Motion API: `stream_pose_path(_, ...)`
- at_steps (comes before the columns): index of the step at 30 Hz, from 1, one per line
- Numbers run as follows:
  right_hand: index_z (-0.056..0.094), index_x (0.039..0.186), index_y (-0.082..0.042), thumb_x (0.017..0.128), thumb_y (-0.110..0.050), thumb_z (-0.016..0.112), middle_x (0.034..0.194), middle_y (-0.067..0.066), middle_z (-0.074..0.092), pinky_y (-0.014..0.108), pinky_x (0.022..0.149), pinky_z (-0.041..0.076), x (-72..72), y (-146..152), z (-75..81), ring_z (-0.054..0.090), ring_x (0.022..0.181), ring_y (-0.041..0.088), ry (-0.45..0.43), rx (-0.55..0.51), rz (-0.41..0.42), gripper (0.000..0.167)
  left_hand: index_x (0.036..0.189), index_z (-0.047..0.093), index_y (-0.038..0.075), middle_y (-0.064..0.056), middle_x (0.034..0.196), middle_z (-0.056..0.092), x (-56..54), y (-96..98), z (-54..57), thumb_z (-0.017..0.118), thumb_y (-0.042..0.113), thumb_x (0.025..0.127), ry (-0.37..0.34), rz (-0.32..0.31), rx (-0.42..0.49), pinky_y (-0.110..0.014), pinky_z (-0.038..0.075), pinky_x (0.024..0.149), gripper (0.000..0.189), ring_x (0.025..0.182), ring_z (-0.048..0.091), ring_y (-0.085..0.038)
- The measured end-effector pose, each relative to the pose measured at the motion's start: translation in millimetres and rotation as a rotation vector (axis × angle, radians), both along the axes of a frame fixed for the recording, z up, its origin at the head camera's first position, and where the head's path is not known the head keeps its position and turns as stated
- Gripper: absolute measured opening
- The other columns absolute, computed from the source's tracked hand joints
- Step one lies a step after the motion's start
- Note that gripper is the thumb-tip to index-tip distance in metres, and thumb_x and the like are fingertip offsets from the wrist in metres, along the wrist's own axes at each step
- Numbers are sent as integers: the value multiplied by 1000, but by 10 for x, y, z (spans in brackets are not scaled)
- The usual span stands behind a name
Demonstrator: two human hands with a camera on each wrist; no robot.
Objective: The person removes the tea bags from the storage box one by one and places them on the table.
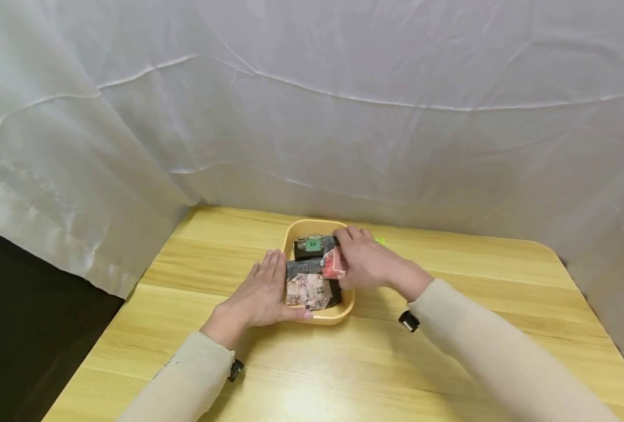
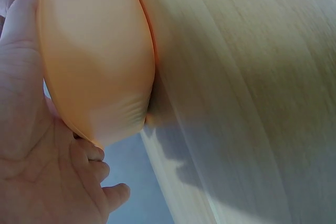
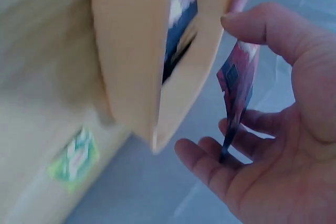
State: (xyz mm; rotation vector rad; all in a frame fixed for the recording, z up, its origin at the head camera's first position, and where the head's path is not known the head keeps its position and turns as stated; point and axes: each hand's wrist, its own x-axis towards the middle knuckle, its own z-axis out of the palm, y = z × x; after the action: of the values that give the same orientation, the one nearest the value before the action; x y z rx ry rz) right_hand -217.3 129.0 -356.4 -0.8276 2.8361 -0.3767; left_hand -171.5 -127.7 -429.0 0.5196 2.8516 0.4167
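Note:
A peach-coloured plastic basket (image 1: 317, 224) with rounded corners stands on the table, packets inside it. My left hand (image 1: 261, 294) lies along its left rim, fingers straight and thumb stretched along the near rim; the left wrist view shows the palm against the basket wall (image 2: 100, 61). Over the basket's right side, my right hand (image 1: 371, 261) pinches a small red and dark packet (image 3: 240, 80) between thumb and fingers. Beneath are a dark packet with a green label (image 1: 309, 247) and a pink-patterned packet (image 1: 309, 291).
A small green and white packet (image 3: 77, 158) lies on the wooden table (image 1: 502, 305) beyond the basket's right side, mostly hidden by my right hand in the head view. Pale curtains (image 1: 343, 146) hang behind the table and along its sides.

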Motion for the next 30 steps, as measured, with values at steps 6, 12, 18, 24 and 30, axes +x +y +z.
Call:
stream_pose_path(6, 31, 159, 8, 73, -22, 90, 153, 31, 44, 64, 122, 38, -120, 413, 62, 44, 139, 48, 11, 31, 14, 109, 167, -3, -1, -22, 174, -7, 5, -4, -12, 60, 97, 71, 2, 0, 0, -53, 8, 133, 151, 164, -1, -36)
stream_pose_path(12, 33, 155, 11, 74, -16, 87, 148, 34, 45, 68, 121, 36, -222, 772, -49, 45, 135, 53, 10, 35, -12, 101, 168, -2, 0, -22, 174, -6, 11, -29, -27, 61, 96, 71, 6, 1, 11, -53, 8, 133, 150, 164, -1, -36)
stream_pose_path(18, 31, 155, 13, 74, -19, 88, 146, 37, 45, 70, 120, 35, -301, 1016, -115, 45, 133, 54, -4, 43, -48, 104, 168, -1, -1, -23, 175, -4, 16, -53, -36, 61, 97, 70, 14, 4, 25, -53, 10, 133, 151, 164, -1, -36)
stream_pose_path(24, 34, 153, 11, 74, -20, 89, 144, 37, 45, 69, 110, 45, -402, 1217, -153, 47, 128, 53, -16, 60, -92, 101, 168, -1, -1, -23, 174, -4, 25, -70, -36, 60, 96, 71, 17, 3, 24, -54, 10, 133, 150, 164, 0, -37)
stream_pose_path(30, 29, 155, 12, 76, -23, 88, 148, 40, 41, 73, 114, 40, -500, 1355, -269, 40, 136, 60, -61, 115, -129, 104, 168, 1, -1, -24, 174, -3, 52, -89, -21, 60, 97, 71, 12, 6, 17, -54, 10, 133, 150, 164, 0, -37)
